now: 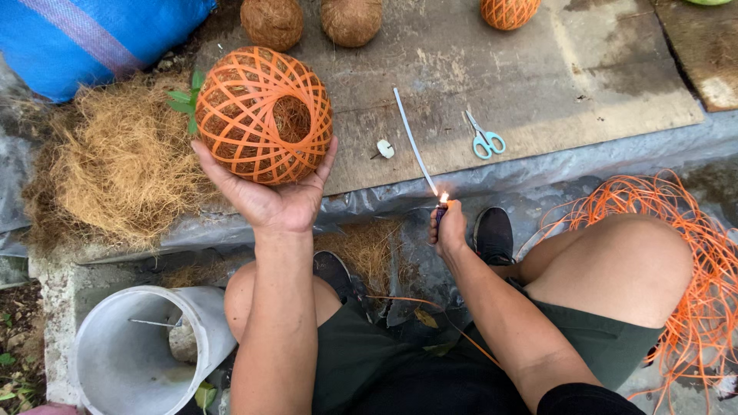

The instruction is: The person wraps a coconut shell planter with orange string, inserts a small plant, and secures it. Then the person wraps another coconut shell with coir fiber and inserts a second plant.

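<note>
My left hand (273, 201) holds up a ball of coconut fibre wrapped in a net of orange cord (264, 115), with a small green plant sprig (184, 100) sticking out at its left. My right hand (448, 229) grips a lighter (440, 209) with a small flame burning at its top. The flame touches the near end of a thin white strip (413, 141) that lies slanted on the board. Both arms reach out over my bare knees.
A weathered board (538, 84) carries blue-handled scissors (484, 140), a small white scrap (385, 148), two brown fibre balls (273, 21) and another orange-wrapped ball (509, 11). Loose coconut fibre (115, 165) lies left, a blue sack (92, 34) behind it. Orange cord tangle (692, 253) right; white bucket (131, 353) lower left.
</note>
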